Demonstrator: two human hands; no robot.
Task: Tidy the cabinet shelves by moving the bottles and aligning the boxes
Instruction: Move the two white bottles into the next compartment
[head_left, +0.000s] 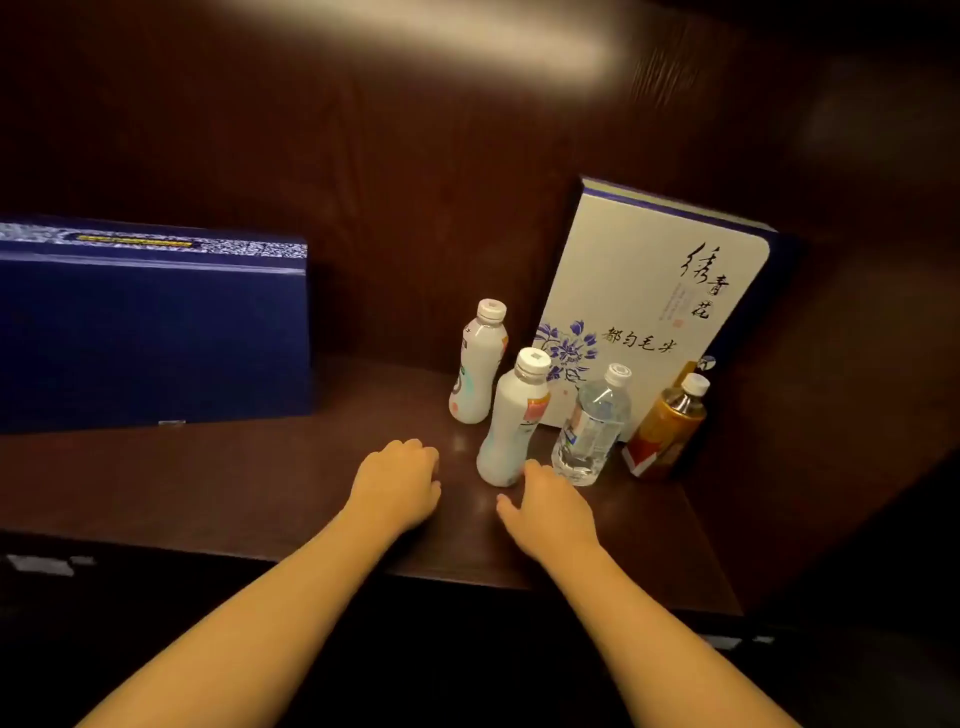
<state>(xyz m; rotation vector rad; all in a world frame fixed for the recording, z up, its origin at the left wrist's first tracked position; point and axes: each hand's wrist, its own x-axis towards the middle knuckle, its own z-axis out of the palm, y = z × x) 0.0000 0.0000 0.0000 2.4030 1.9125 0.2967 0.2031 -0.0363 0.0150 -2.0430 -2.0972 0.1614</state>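
Note:
Four bottles stand on the dark wooden shelf at the right: a white bottle at the back, a nearer white bottle, a clear water bottle and an amber tea bottle. Behind them a white box with blue flowers leans against the cabinet's back wall. A dark blue box stands at the left. My left hand rests curled on the shelf, holding nothing. My right hand lies with fingers apart, its fingertips at the base of the nearer white bottle.
The cabinet's right side wall stands close beside the amber bottle. The shelf's front edge runs under my forearms. A strip of shelf lies between the blue box and the bottles.

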